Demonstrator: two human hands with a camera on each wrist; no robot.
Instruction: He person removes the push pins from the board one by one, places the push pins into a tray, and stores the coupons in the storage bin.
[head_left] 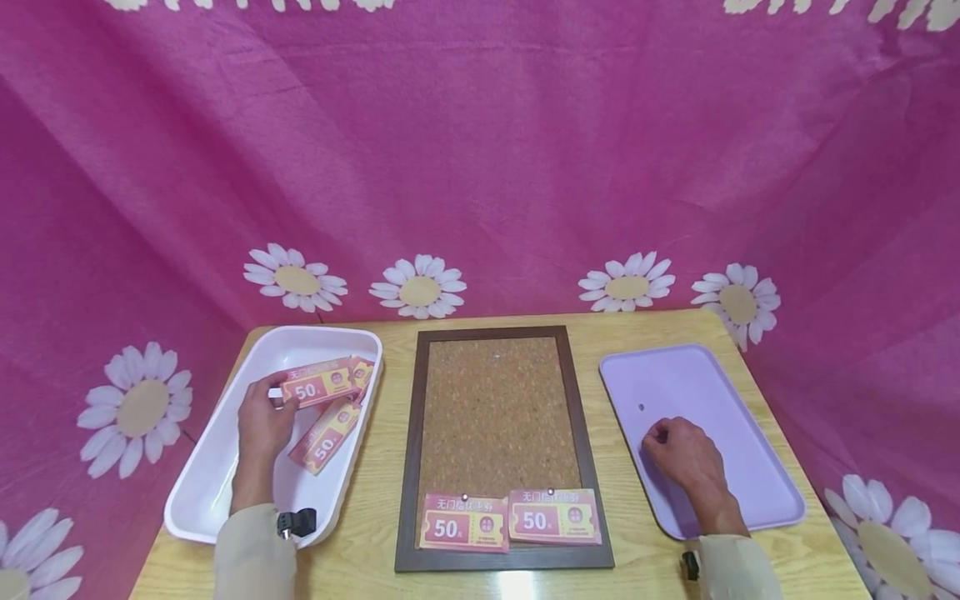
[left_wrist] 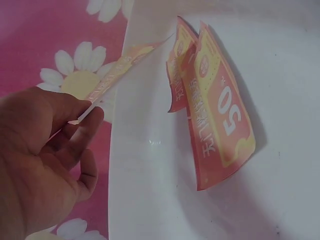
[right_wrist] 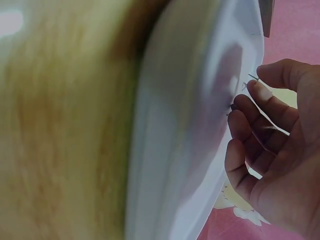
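Over white tray [head_left: 210,483], head view: left hand [head_left: 264,421] grasped coupon [head_left: 318,386] by one end, loose coupons [head_left: 326,437] lying below. Right hand [head_left: 690,462] was above purple tray [head_left: 723,408], near small dark object [head_left: 641,407]. Between trays lay corkboard [head_left: 498,408], two pinned coupons [head_left: 467,527] along near edge. Left wrist view: thumb and fingers pinched coupon. Right wrist view: thumb and forefinger pinched thin pin [right_wrist: 254,77].

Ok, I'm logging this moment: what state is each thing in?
Bin: upright, uncovered
Held coupon: lifted
Left hand: pinching held coupon
Loose coupons: lying in bin
Board: lower part covered
Pinned coupons: side by side
Board pins: stuck in
Tray: face up, uncovered
Held pin: tip exposed
Right hand: pinching held pin
Small dot: on tray, too small to identify
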